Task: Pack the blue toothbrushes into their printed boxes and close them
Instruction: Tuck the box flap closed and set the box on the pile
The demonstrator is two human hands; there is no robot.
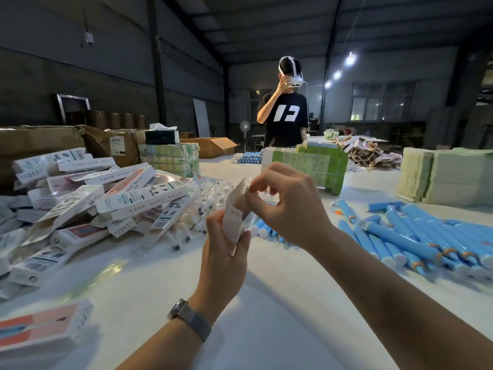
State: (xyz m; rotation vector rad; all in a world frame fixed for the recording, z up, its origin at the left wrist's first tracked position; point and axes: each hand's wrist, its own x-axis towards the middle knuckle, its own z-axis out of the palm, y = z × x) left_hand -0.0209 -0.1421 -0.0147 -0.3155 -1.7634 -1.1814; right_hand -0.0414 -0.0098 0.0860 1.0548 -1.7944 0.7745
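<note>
Left hand (226, 247) raised, fingers curled round printed box (234, 217); right hand (288, 201) above, fingertips pinching box's top flap (240, 189).

Left hand (226, 247) grips an upright printed box (234, 217); right hand (288, 204) pinches its top flap. Blue toothbrushes (416, 236) lie right, filled boxes (106, 193) left.
</note>
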